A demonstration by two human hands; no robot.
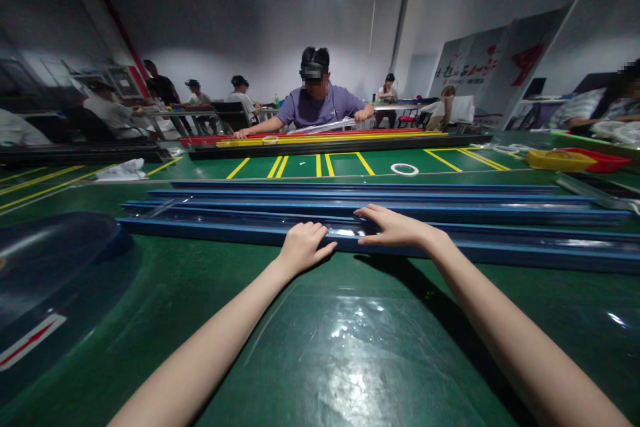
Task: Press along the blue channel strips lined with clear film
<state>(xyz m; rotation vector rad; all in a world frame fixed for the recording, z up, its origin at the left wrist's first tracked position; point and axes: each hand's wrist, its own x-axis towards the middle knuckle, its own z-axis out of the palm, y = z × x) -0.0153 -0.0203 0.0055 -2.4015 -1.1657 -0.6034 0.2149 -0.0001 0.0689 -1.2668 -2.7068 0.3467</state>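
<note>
Four long blue channel strips lie side by side across the green table; the nearest blue channel (245, 233) has shiny clear film or plastic inside. My left hand (306, 248) bends its fingers over the near wall of this channel, thumb stretched along the outside. To its right, my right hand (393, 227) hovers at the same channel with thumb and fingers spread apart. Nothing shows between those fingers. Whether the right fingertips touch the channel I cannot tell. Behind it, another blue channel (500, 213) runs nearly parallel.
A dark glossy rounded object (60, 247) stands at left. Clear film (330, 347) lies in front of me. Further off are a white tape ring (405, 169), yellow tape lines, yellow tray (560, 160) and red tray (607, 160). Opposite, a co-worker (320, 103) handles long strips.
</note>
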